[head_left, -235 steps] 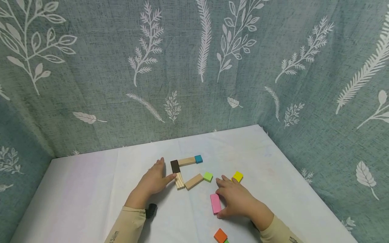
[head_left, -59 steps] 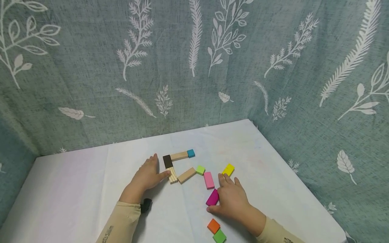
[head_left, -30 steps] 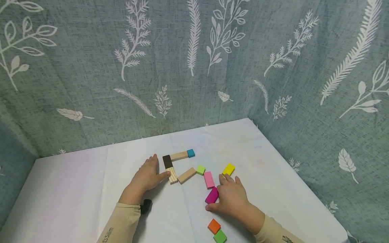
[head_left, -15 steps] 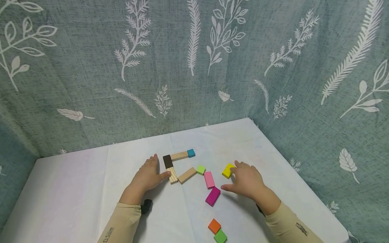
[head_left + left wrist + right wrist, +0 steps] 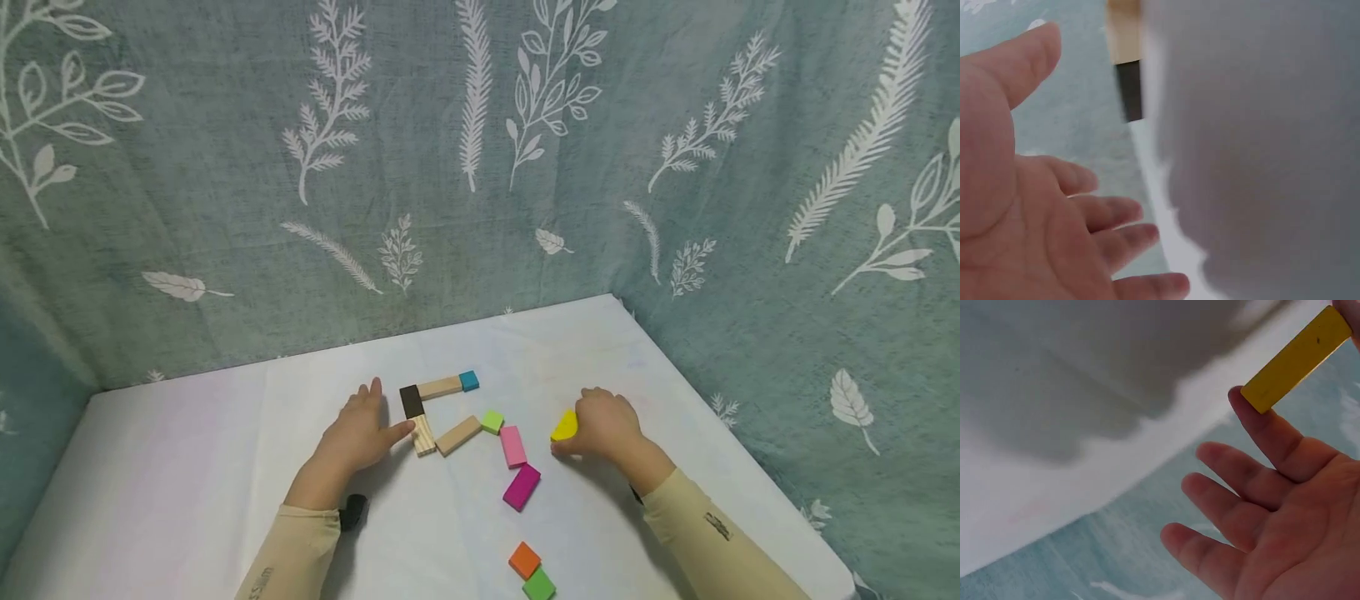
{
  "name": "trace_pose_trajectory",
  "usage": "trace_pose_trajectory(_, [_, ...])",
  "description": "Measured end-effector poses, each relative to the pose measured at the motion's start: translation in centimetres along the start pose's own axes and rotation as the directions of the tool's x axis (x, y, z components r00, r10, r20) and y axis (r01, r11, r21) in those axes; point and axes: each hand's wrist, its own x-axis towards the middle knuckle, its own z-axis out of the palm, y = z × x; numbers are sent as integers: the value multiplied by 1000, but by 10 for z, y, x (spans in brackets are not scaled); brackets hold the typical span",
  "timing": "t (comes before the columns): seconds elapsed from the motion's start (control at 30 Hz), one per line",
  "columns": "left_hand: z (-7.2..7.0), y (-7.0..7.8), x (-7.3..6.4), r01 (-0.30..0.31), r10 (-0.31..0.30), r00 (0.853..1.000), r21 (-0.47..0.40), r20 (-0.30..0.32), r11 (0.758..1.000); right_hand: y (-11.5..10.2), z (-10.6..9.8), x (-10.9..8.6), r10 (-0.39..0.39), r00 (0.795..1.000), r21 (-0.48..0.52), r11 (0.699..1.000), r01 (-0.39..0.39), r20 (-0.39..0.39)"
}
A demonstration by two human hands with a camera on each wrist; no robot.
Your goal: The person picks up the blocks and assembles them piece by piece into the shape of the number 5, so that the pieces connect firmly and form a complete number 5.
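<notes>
My right hand pinches a yellow block by its ends between thumb and index finger; in the right wrist view the other fingers extend away from the yellow block. My left hand rests on the table with straight fingers, its thumb tip at a striped light wood block. Beyond that block lies a dark brown block, also seen in the left wrist view. A pink block and a magenta block lie corner to corner, left of my right hand.
A plain wood block runs from the brown one to a blue cube. Another plain block leads to a lime cube by the pink block. Nearer me, an orange cube meets a green cube. Patterned curtains enclose the table.
The pink block has moved up beside the lime cube, and the magenta block now lies below it. My right hand has left the magenta block and taken hold of the yellow one.
</notes>
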Motion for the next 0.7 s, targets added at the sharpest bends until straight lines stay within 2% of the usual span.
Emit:
trace_pose_trajectory(0.1, [-11, 11, -18, -21, 22, 999, 25, -38, 999, -11, -5, -29, -34, 999, 46, 998, 34, 4])
trace_pose_trajectory(0.2, [-17, 28, -44, -79, 82, 995, 54, -54, 995, -27, -6, -59, -82, 995, 88, 993, 76, 59])
trace_pose_trajectory(0.3, [-13, 46, -80, -116, 119, 993, 84, -20, 990, -48, -4, -85, -129, 982, 98, 988, 116, 136])
trace_pose_trajectory(0.4, [-3, 64, -110, -172, 170, 985, 117, 23, 978, -70, -7, -100, -173, 975, 77, 983, 164, 139])
trace_pose_trajectory(0.47, [7, 76, -123, -241, 236, 970, 135, 52, 961, -84, -9, -105, -216, 971, 57, 976, 212, 101])
trace_pose_trajectory(0.53, [20, 84, -130, -339, 332, 941, 165, 70, 926, -97, -9, -108, -263, 963, 16, 965, 263, 57])
trace_pose_trajectory(0.6, [33, 88, -132, -412, 402, 911, 200, 92, 889, -109, -5, -110, -304, 952, -34, 952, 305, 34])
trace_pose_trajectory(0.63, [39, 87, -132, -432, 420, 902, 223, 101, 874, -115, -1, -112, -319, 947, -64, 945, 321, 33])
trace_pose_trajectory(0.7, [49, 84, -132, -437, 426, 899, 278, 102, 855, -126, 8, -115, -342, 939, -129, 930, 344, 40])
